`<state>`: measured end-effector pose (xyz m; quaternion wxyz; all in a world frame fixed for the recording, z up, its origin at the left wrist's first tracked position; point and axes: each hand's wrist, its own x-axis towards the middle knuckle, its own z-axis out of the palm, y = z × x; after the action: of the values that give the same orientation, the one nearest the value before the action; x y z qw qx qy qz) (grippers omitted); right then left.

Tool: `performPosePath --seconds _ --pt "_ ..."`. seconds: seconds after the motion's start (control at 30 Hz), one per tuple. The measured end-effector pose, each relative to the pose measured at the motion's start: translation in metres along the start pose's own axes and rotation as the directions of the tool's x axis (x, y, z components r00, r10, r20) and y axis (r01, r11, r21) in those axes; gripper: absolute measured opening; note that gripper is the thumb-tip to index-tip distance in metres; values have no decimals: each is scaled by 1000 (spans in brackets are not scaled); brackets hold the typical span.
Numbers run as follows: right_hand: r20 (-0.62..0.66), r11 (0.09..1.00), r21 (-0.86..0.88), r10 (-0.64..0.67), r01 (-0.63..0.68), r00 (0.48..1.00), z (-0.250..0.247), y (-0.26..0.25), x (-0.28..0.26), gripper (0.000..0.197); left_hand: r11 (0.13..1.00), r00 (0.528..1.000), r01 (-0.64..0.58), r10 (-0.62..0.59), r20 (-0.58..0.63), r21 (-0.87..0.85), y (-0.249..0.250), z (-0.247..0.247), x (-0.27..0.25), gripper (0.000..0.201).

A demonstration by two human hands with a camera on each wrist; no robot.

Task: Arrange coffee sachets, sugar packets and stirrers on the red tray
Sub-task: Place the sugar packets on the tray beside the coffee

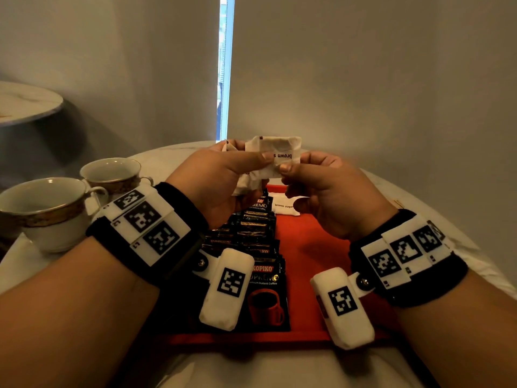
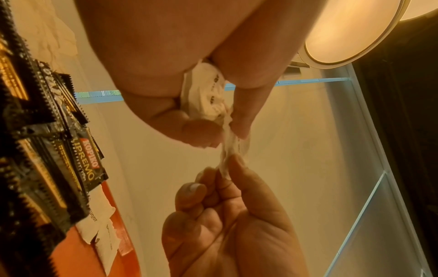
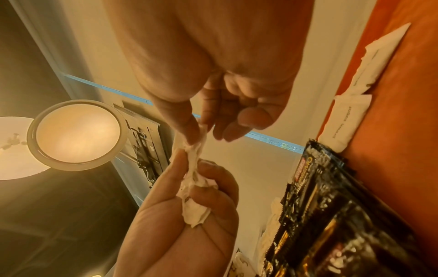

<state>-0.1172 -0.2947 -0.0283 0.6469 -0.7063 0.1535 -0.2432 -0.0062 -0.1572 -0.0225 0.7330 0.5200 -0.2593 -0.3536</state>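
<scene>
Both my hands are raised over the far end of the red tray. My left hand grips a bunch of white brown-sugar packets. My right hand pinches the edge of one packet of that bunch between thumb and forefinger. The left wrist view shows the bunch in the left hand, with the right hand pinching below. A row of overlapping black coffee sachets lies along the tray's left side. One sugar packet lies at the tray's far end. I see no stirrers.
Two white gold-rimmed cups stand left of the tray on the round white table. The tray's right half is bare red. A second round table stands at the far left by the wall.
</scene>
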Motion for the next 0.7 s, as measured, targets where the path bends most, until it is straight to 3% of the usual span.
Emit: performPosePath --seconds 0.1,0.23,0.4,0.7 --pt "6 999 34 4 -4 1000 1 0 0 4 1000 1000 -18 18 19 -14 -1 0 2 31" --pt "-24 999 44 9 -8 1000 3 2 2 5 996 999 -44 43 -5 -76 -1 0 3 27" --pt "-80 997 71 20 -15 997 3 4 4 12 988 999 -42 39 -25 -149 -1 2 4 42" --pt "-140 997 73 25 -15 990 3 3 3 10 990 996 -57 47 -75 -129 -2 2 5 28"
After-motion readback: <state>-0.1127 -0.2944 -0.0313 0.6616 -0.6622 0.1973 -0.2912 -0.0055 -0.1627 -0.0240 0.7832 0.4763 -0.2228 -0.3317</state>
